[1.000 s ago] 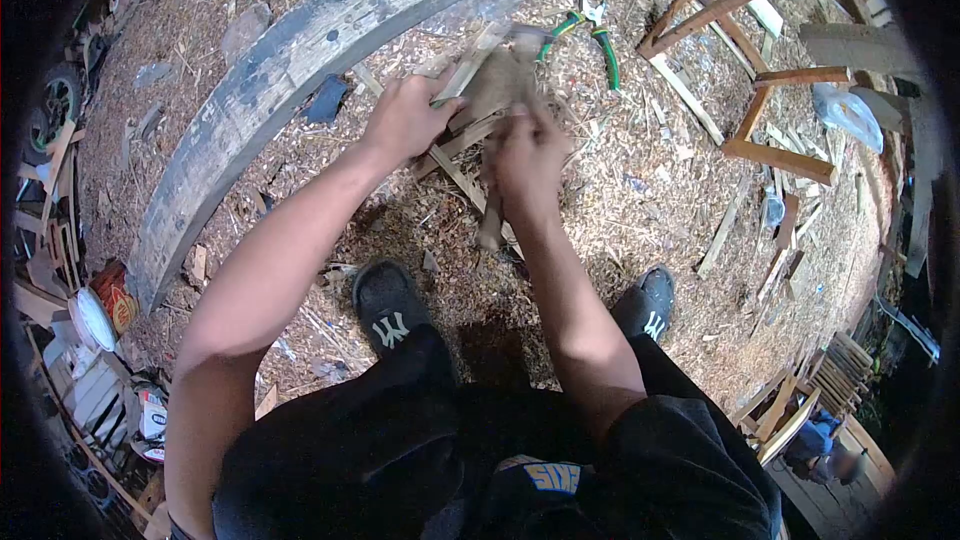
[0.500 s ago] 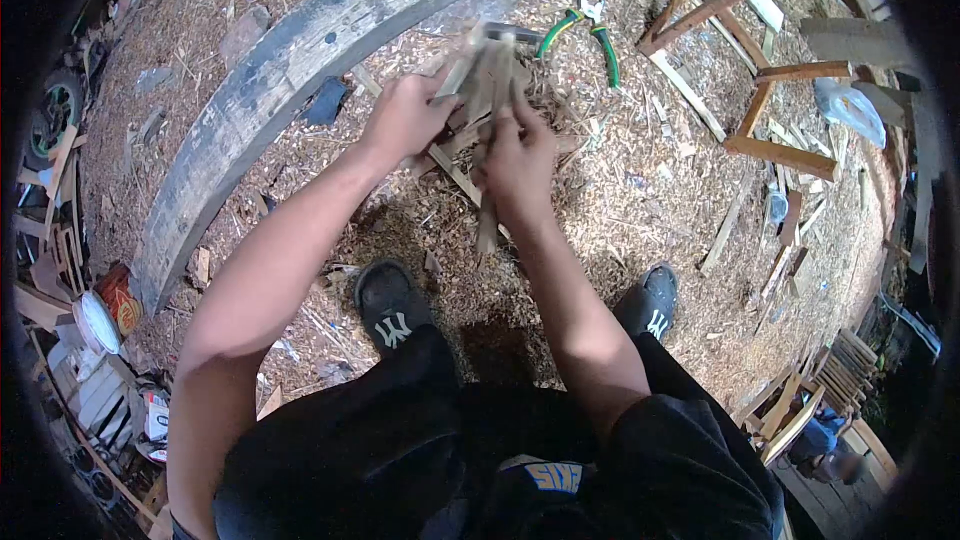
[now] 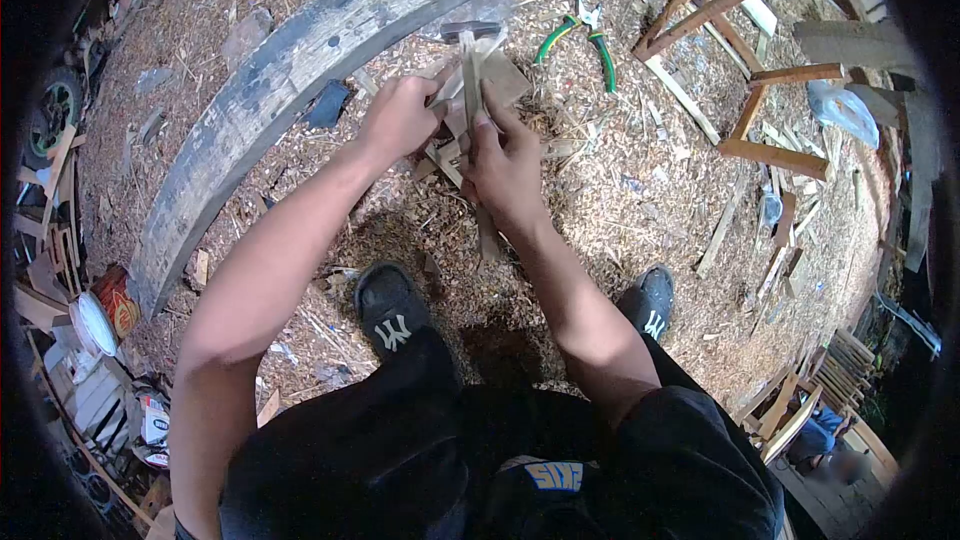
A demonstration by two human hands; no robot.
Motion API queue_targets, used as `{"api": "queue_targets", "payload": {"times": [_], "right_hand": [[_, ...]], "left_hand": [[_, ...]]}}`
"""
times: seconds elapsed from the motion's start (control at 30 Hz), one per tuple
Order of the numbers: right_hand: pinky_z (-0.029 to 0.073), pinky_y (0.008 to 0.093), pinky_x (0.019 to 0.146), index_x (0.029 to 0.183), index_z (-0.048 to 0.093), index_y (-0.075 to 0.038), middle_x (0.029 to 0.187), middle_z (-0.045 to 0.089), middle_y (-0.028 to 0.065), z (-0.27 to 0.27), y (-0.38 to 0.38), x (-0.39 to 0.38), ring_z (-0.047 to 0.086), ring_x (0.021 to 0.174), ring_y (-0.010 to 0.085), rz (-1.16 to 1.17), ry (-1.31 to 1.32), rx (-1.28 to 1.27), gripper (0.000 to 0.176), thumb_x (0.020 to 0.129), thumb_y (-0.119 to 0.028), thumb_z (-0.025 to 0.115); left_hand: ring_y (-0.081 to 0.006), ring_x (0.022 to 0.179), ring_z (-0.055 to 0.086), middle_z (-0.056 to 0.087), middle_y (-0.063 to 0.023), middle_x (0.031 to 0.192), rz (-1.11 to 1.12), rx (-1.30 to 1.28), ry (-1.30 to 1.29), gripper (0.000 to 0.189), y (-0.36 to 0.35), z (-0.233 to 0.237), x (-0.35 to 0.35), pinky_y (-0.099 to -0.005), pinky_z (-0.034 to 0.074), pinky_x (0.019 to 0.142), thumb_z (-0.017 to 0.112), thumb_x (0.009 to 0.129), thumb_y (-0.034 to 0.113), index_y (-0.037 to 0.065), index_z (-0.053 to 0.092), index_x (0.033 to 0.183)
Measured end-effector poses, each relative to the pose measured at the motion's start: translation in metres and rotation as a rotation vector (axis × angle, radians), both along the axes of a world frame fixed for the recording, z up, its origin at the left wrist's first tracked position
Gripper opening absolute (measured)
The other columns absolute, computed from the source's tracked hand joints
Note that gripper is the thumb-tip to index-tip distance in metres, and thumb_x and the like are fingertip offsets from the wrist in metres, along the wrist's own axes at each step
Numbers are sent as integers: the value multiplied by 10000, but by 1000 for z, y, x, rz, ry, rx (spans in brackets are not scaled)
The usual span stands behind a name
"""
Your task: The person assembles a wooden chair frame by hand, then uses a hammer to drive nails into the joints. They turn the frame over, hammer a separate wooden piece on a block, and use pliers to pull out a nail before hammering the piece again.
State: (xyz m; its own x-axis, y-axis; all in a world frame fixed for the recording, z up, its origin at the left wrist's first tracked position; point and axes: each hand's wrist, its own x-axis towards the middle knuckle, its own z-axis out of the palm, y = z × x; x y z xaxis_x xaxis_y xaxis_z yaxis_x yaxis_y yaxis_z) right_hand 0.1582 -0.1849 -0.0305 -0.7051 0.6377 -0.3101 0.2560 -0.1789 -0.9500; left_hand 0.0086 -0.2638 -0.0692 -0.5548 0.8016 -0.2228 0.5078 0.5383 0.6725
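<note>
My right hand (image 3: 508, 165) is closed around the wooden handle of a hammer (image 3: 472, 80), whose dark metal head lies at the far end, away from me. The handle's butt sticks out below the hand toward my feet. My left hand (image 3: 398, 118) is closed on a thin strip of pale wood (image 3: 452, 85) just left of the hammer handle; its fingertips are partly hidden. Under the hammer rests a flat wooden block (image 3: 508, 82), with further wood pieces (image 3: 440, 162) beneath the hands. Pliers with green and yellow handles (image 3: 604, 55) lie spread on the ground to the right.
A long curved timber (image 3: 235, 105) arcs across the left and top. Wood shavings cover the ground (image 3: 620, 210). At the right stands a wooden frame (image 3: 745, 75) beside a clear plastic bag (image 3: 845, 115). A partly visible person (image 3: 820, 435) is at the lower right.
The hammer head has shifted left, and my right hand has moved slightly left with it. More of the wooden block shows. My left hand stays in nearly the same place.
</note>
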Motion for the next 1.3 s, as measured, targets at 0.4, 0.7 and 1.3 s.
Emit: {"api": "queue_targets", "payload": {"times": [0.4,0.7,1.3], "right_hand": [[442,330,509,1561,479,-94,755,670,97,7,117,73,523,534,118,86,-239,671,489,1075,-112,527],[599,448,811,1514,545,-160,1016,746,244,17,138,86,759,836,344,406,-329,847,505,1021,-59,588],[545,348,513,1501,563,-152,884,760,190,8,154,81,625,564,170,373,-195,908,482,1030,-49,575]], "left_hand": [[-336,1020,734,718,-179,1239,-221,45,300,382,-6,-3,-6,-467,608,887,493,1087,279,204,628,1437],[-396,1066,710,724,-212,1195,-231,-19,126,399,5,14,-15,-473,567,979,529,1061,209,209,609,1451],[-334,906,751,764,-170,1088,-233,-27,148,383,6,5,-16,-462,613,870,553,1054,163,226,637,1422]]}}
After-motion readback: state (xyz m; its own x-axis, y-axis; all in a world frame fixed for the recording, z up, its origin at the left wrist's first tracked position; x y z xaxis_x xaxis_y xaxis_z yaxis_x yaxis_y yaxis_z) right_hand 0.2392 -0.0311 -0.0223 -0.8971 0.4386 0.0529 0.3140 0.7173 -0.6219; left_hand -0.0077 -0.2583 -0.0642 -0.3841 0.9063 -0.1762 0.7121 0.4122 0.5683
